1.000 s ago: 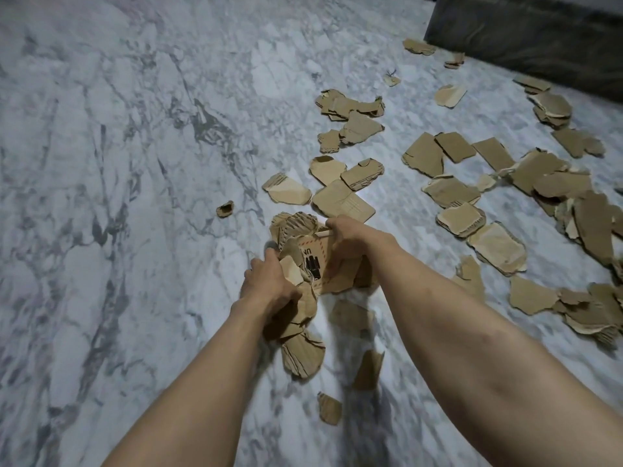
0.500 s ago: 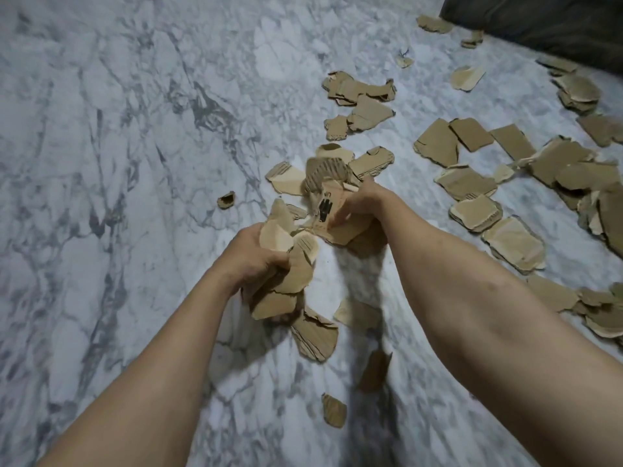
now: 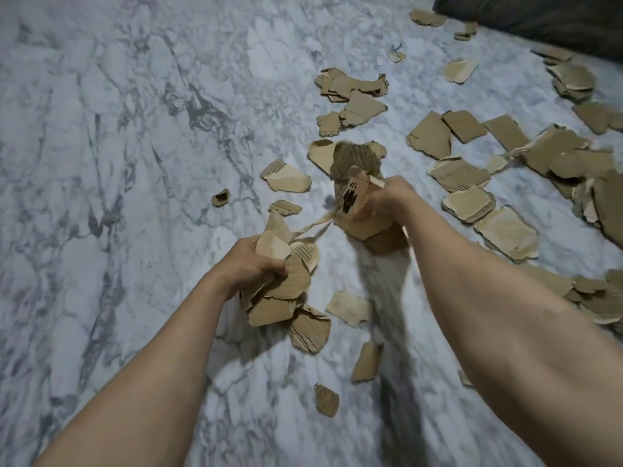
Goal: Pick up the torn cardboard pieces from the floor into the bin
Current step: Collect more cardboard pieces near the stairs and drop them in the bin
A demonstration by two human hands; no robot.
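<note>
My left hand (image 3: 251,264) is closed around a thick bundle of torn brown cardboard pieces (image 3: 286,284), held above the floor. My right hand (image 3: 387,198) grips a second bundle (image 3: 357,214) whose top piece carries black print. A thin strip of cardboard stretches between the two bundles. Several loose pieces lie on the floor below my hands, one of them a ridged piece (image 3: 310,330). More lie scattered beyond and to the right (image 3: 505,230). No bin is in view.
The floor is grey-white marble (image 3: 118,163), bare on the left apart from one small scrap (image 3: 220,198). A dark, low piece of furniture (image 3: 539,15) runs along the top right corner, with cardboard pieces close to its edge.
Both hands have lifted off the floor with their bundles and moved apart, the right one away from me, the left one toward me. The view has shifted forward.
</note>
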